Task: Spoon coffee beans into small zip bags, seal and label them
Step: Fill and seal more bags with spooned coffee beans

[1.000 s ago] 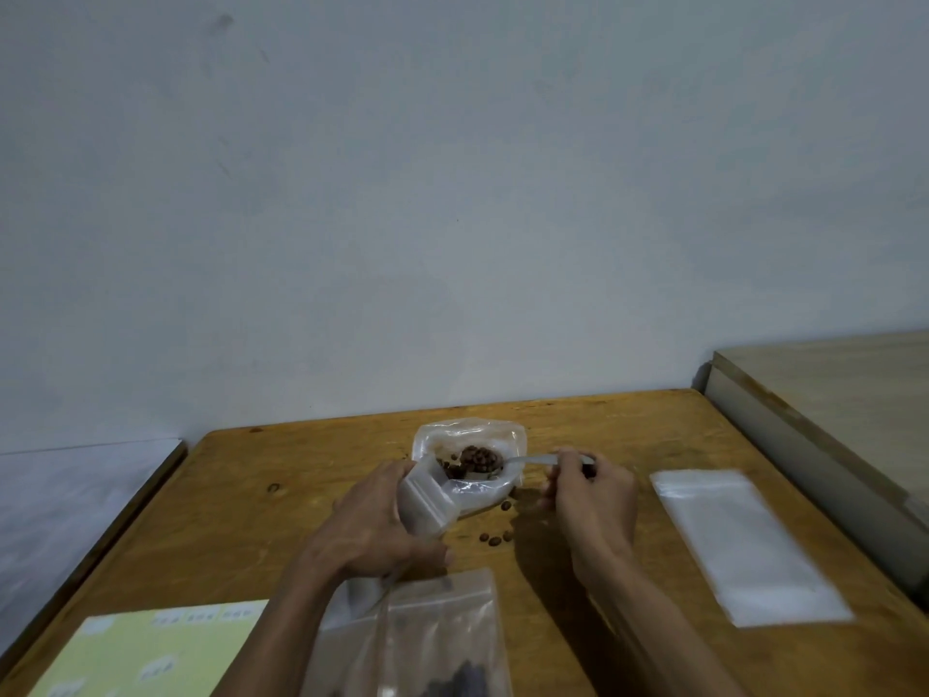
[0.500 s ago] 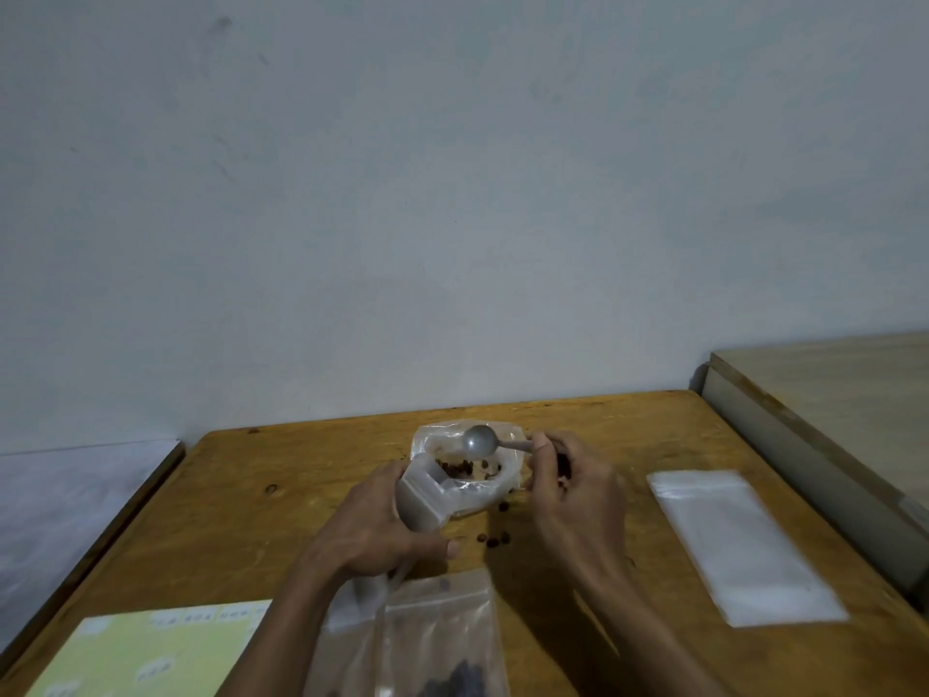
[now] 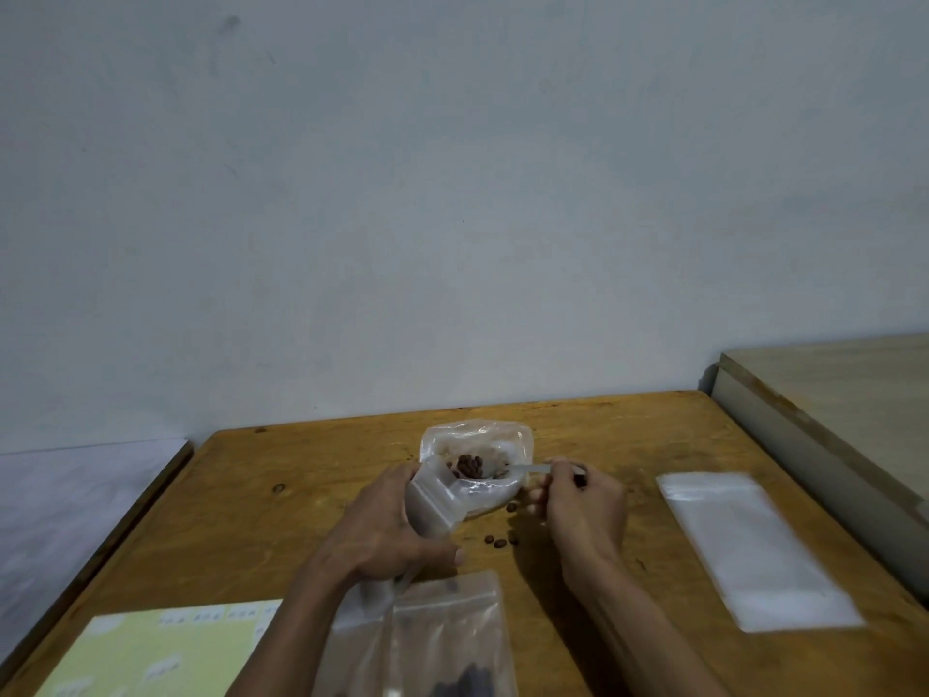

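The small zip bag (image 3: 442,500) sits mid-table, its mouth tipped toward the source bag (image 3: 477,445) just behind it. The left hand (image 3: 387,535) is closed round the zip bag's body. The right hand (image 3: 578,500) pinches the spoon (image 3: 528,469), loaded w/ beans (image 3: 470,465) at that mouth. Best approach: keep the mouth wide and tip slowly, as loose beans (image 3: 495,540) already lie beside the bag. The label sheet (image 3: 151,646), nearer & left of it, has text too small to read.
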The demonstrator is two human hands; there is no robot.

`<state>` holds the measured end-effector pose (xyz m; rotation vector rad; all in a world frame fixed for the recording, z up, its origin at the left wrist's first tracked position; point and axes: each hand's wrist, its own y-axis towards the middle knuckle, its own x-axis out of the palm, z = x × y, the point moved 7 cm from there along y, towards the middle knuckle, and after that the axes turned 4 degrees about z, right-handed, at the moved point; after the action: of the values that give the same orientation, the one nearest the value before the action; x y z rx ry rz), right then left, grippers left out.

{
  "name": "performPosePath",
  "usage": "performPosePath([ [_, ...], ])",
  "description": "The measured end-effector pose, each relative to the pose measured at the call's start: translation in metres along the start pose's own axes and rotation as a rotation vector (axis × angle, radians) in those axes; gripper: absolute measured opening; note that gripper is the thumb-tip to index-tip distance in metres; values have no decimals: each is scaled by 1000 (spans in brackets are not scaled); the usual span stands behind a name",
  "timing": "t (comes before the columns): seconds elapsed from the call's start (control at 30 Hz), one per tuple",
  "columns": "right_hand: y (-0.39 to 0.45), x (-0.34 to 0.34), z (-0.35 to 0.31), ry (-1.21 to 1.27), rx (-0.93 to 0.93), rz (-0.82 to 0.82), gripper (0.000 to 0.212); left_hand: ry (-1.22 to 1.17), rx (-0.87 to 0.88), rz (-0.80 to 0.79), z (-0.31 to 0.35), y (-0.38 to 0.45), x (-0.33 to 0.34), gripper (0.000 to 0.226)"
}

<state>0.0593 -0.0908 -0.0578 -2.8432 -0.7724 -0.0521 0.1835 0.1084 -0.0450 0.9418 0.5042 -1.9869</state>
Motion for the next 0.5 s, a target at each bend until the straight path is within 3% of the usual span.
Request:
performPosePath([
  [0.27, -19, -13, -45, 39, -116, -136, 13, -29, 11, 43, 1, -2, 2, 114],
  [0.37, -37, -5, -56, -193, -378, -263, 18, -38, 22, 43, 3, -4, 3, 109],
  [0.43, -43, -3, -62, -329, -571, -229, 16, -47, 26, 35, 5, -4, 4, 108],
  [0.5, -38, -6, -61, -309, -600, -161, 16, -65, 18, 32, 3, -4, 4, 109],
])
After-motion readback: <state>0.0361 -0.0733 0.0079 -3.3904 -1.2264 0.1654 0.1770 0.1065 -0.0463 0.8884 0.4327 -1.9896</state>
